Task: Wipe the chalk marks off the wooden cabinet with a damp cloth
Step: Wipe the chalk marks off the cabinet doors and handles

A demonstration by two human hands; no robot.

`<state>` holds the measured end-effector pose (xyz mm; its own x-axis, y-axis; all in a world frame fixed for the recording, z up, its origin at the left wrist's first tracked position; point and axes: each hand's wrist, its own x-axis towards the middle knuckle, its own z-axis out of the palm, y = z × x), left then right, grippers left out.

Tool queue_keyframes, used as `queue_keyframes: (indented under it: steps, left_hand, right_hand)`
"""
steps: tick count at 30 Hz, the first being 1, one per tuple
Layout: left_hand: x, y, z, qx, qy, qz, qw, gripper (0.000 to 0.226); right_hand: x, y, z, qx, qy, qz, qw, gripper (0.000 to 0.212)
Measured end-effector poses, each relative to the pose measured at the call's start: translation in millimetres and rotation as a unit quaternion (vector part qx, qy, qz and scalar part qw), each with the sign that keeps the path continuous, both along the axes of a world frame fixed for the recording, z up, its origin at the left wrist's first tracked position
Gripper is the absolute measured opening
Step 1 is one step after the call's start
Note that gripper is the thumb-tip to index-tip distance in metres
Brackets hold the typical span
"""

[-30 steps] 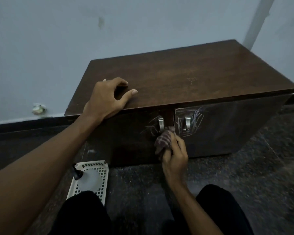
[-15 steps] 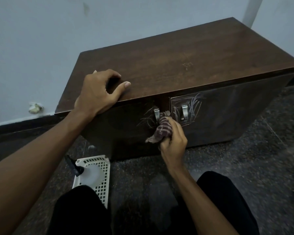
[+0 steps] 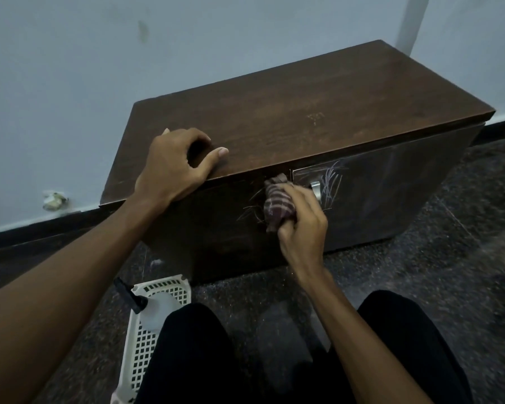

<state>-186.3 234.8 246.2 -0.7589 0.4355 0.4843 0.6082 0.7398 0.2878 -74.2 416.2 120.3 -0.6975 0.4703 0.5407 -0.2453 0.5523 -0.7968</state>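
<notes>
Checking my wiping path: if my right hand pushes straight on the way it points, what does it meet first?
The cabinet's front, at the chalk marks beside the door seam. The right hand grips the cloth, which seems to touch the wood, though depth is unclear.

Our left hand (image 3: 172, 167) rests palm down, fingers arched, thumb out; our right hand (image 3: 302, 225) grips a bunched maroon striped cloth (image 3: 278, 204).
</notes>
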Motion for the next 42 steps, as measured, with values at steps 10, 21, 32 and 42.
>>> queue_keyframes:
  steps: [10, 21, 32, 42]
  left_hand:
    - [-0.1, -2.1, -2.5, 0.005, 0.007, -0.013, 1.000, 0.055]
    - [-5.8, -2.2, -8.1, 0.014, 0.009, 0.008, 1.000, 0.057]
    - [-9.1, -3.5, -10.7, 0.018, 0.010, 0.012, 1.000, 0.058]
    - [-13.3, -4.8, -13.5, 0.021, 0.006, 0.009, 1.000, 0.060]
  right_hand:
    - [15.4, -9.0, -31.7, -0.028, -0.103, -0.034, 0.994, 0.051]
    - [10.7, 3.4, -9.9, 0.030, -0.107, -0.013, 0.994, 0.054]
    - [5.6, -14.6, 16.2, -0.005, 0.006, -0.064, 0.998, 0.044]
    - [8.9, -49.2, 3.0, 0.180, -0.042, -0.045, 0.982, 0.040]
